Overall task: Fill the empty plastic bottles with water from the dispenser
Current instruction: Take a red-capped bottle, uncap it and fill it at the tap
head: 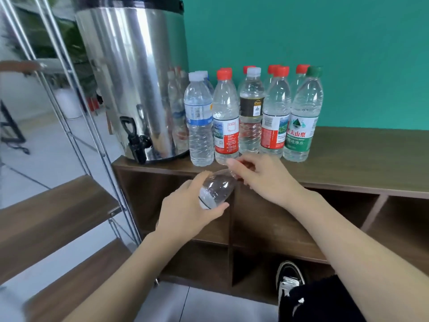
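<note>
Head camera view, looking down at two bare forearms in front of a wooden counter with open cubbies beneath. Left hand has its fingers and thumb curled round the body of a clear plastic bottle, tilted so its neck points up and away toward the right hand. Right-hand fingers close around the bottle's red cap, a grip that suggests twisting the cap while the other hand steadies the body; whether it is coming off or going on cannot be told. How much water the held bottle has is unclear.

On the counter's left end stands a tall steel dispenser, its black tap hanging past the counter edge, probably so a bottle can fit underneath. Just right of it, about ten capped bottles stand upright, close together against a teal wall, well clear of the tap. A metal shelving rack stands at left.
</note>
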`<state>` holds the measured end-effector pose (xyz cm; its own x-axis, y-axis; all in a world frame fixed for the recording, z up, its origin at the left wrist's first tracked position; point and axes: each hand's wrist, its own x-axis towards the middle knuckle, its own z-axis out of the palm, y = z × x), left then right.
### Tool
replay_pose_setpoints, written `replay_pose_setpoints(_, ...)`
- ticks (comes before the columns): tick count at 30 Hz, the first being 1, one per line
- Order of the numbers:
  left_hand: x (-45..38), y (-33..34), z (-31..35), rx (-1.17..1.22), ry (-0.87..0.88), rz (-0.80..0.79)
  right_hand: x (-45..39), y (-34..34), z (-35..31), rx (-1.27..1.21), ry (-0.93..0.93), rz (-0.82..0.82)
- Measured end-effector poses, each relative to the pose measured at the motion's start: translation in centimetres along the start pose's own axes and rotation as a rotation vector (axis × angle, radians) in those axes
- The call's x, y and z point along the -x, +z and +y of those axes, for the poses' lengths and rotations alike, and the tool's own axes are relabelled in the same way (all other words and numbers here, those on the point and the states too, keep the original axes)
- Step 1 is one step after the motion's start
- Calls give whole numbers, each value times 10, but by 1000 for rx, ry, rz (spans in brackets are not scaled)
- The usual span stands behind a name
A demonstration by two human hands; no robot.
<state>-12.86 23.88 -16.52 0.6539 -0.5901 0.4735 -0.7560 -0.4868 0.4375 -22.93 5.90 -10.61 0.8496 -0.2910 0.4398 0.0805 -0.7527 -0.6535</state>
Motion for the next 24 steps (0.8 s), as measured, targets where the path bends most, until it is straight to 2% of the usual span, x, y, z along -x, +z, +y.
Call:
replay_pose_setpoints(3, 7, -3, -29, -14, -7, 48, -17, 18, -5, 112, -19, -89)
replay_pose_setpoints(6, 9, -12, -50, 218, -56, -2, -31, 37, -12, 118, -44, -132)
replay_pose_setpoints(8, 7, -23, -64, 392, -96, -87, -39, 46, -16, 118, -57, -176)
replay_pose_setpoints(14, 0, -44, -104, 570, -182, -408, -51, 58, -19, 32, -123, -346)
replay_pose_setpoints(17, -1, -48, -109, 713, -215, -512, -52, 55, -20, -50, -121, -394)
replay_pose_setpoints(21, 1, -50, -106, 764, -218, -555, -46, 46, -21, -179, -114, -405)
replay_pose_setpoints(24, 4, -48, -102, 755, -238, -531, -36, 42, -19, -210, -75, -307)
